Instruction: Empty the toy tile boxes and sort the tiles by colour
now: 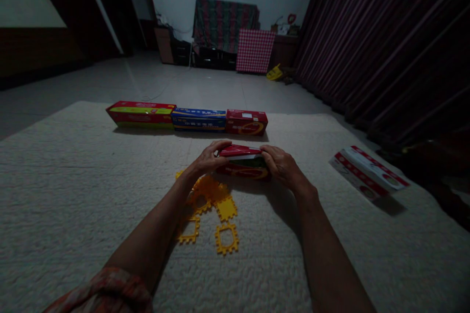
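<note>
A red cardboard box (pixel 245 171) rests on the pale quilted mat, its lid flap raised and a dark gap showing beneath. My left hand (pixel 210 159) grips the flap's left end between thumb and fingers. At the other end, my right hand (pixel 281 164) is closed on the flap and the box's right corner. What lies inside the box is too dark to make out. Beside and partly behind my left forearm lie several yellow plastic interlocking tiles (pixel 226 209), some in a heap and one square frame tile (pixel 226 238) apart.
Beyond my hands, a red-and-green box (pixel 143 116), a blue box (pixel 199 121) and another red box (pixel 246 123) stand end to end. A white-and-red box (pixel 369 173) sits at the right on the mat (pixel 91 181). Dark curtains (pixel 363 44) hang at the right.
</note>
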`<act>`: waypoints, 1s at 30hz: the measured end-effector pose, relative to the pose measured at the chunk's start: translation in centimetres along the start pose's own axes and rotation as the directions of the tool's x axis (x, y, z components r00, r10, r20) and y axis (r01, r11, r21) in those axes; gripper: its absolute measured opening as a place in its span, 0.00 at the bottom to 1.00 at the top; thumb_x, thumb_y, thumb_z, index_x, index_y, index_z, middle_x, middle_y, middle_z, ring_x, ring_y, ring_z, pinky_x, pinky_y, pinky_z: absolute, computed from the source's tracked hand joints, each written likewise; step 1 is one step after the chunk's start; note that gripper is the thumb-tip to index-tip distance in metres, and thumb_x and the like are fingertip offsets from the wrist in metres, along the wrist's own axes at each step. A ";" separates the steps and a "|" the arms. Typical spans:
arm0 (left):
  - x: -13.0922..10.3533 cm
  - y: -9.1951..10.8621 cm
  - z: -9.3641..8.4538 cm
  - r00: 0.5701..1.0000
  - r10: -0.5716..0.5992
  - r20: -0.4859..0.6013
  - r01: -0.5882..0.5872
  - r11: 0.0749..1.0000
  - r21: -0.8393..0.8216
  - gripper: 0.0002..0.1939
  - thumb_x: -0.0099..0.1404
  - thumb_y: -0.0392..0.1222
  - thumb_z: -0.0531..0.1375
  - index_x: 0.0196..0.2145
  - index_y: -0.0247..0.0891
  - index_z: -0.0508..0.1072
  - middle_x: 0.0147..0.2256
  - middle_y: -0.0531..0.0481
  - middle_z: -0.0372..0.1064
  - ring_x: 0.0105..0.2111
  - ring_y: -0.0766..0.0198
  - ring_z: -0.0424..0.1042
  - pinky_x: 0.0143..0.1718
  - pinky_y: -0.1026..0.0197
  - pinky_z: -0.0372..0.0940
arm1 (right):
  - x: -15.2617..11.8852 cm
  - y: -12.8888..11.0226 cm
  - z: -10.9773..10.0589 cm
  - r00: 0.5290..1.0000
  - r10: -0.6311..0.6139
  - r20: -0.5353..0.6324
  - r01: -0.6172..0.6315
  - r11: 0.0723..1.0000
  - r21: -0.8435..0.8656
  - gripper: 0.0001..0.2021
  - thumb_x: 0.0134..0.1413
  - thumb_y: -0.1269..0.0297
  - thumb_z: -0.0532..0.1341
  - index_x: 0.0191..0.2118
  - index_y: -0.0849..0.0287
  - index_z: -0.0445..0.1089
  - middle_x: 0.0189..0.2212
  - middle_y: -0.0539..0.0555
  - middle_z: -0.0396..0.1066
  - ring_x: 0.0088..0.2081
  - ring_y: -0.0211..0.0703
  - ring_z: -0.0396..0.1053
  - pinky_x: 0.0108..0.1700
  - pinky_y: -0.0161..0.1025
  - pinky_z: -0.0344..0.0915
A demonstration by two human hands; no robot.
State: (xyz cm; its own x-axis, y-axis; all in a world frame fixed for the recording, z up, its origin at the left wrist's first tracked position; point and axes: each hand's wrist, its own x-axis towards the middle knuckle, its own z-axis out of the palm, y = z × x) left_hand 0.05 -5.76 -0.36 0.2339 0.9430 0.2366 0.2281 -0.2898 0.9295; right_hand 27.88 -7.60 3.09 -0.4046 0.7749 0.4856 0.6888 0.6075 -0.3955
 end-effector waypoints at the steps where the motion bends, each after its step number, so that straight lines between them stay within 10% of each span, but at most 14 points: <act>1: 0.0 0.0 -0.1 1.000 -0.006 0.008 0.006 1.000 -0.008 0.35 0.47 0.44 0.66 0.55 0.37 0.75 0.58 0.39 0.67 0.60 0.44 0.65 0.61 0.44 0.61 | 0.0 0.1 -0.1 1.000 0.016 -0.020 -0.015 1.000 0.015 0.17 0.68 0.57 0.51 0.49 0.58 0.72 0.47 0.62 0.77 0.49 0.54 0.75 0.53 0.53 0.72; 19: -0.3 1.0 0.6 0.987 -0.159 -0.005 0.158 0.985 -0.063 0.42 0.49 0.47 0.65 0.63 0.37 0.67 0.46 0.44 0.75 0.34 0.59 0.73 0.36 0.58 0.70 | 0.3 0.2 0.8 0.856 0.377 -0.353 -0.261 0.905 0.335 0.22 0.55 0.47 0.63 0.49 0.56 0.71 0.42 0.58 0.78 0.42 0.51 0.77 0.50 0.52 0.73; 30: 0.5 0.1 1.8 0.943 -0.085 -0.321 0.064 0.995 -0.075 0.21 0.59 0.58 0.59 0.31 0.36 0.78 0.24 0.53 0.69 0.29 0.65 0.68 0.28 0.66 0.62 | -0.7 1.8 -0.7 0.953 0.296 -0.066 -0.267 0.923 0.278 0.51 0.43 0.45 0.70 0.70 0.54 0.49 0.67 0.71 0.56 0.62 0.68 0.63 0.49 0.59 0.72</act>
State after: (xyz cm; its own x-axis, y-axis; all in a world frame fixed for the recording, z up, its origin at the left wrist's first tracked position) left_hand 1.86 -5.60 -0.64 -0.1022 0.9667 0.2348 0.1712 -0.2154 0.9614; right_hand 29.81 -7.11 2.57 -0.1421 0.9067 0.3971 0.5766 0.4019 -0.7114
